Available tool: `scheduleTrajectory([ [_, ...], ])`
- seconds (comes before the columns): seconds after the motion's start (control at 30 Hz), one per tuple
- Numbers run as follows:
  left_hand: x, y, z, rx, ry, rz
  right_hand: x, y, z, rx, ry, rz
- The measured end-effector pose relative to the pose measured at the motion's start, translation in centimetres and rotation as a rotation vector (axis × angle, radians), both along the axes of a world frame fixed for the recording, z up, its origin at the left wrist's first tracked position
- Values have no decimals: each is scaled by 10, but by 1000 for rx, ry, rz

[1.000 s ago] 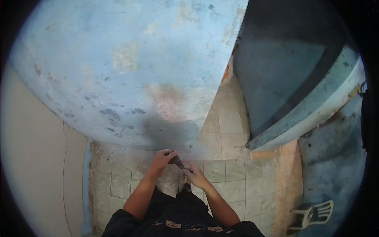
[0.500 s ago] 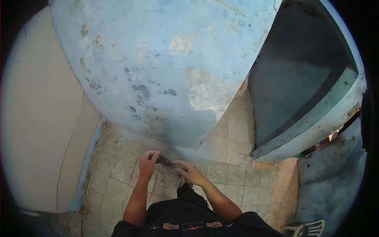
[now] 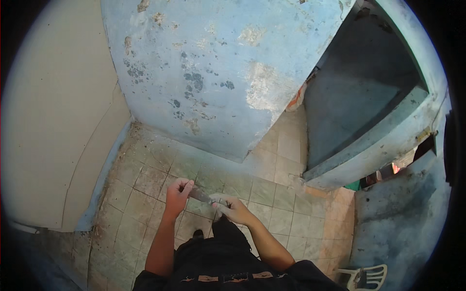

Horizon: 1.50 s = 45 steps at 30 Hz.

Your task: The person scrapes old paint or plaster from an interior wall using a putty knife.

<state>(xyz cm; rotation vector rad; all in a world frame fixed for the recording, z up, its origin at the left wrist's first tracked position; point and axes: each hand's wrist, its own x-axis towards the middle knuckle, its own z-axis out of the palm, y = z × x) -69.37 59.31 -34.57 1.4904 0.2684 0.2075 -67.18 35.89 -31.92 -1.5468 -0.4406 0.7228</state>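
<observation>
A short, dark, flat blade-like strip (image 3: 200, 195) spans the gap between my two hands, in front of my body above the tiled floor. The fingers of my left hand (image 3: 178, 195) pinch its left end. At the other end, my right hand (image 3: 234, 210) has its fingers closed round it, and a small pale bit shows by the fingertips. The strip tilts slightly down to the right. Its exact kind is unclear, since both ends are covered by fingers.
Ahead stands a blue wall (image 3: 204, 63) with peeling, stained paint. A plain beige panel (image 3: 58, 121) rises on the left. To the right is a doorway with a blue-green door (image 3: 359, 92). A white plastic chair (image 3: 371, 277) stands at the lower right on the tiled floor (image 3: 262, 191).
The view has shifted, so the wall sits higher and more floor shows, with a dark foot now visible. Both hands keep hold of the strip, which now shows a lighter, flatter face.
</observation>
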Motion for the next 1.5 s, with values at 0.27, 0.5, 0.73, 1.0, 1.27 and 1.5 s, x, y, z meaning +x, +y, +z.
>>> scheduleTrajectory([
  [0.27,-22,-39,39,-128,5,-142,-42,-47,38,-15,208,-161],
  [0.5,-16,-91,76,-302,-77,-330,-57,-97,60,71,148,-287],
  [0.73,2,-163,92,-244,-163,-383,-49,-164,66,57,75,-332],
  [1.0,33,-267,77,-282,-119,-365,-14,-276,59,4,56,-324],
  [1.27,68,-365,54,-267,-93,-245,30,-365,43,-81,92,-336],
  [1.5,102,-428,42,-409,196,-183,60,-421,14,-94,-176,-414],
])
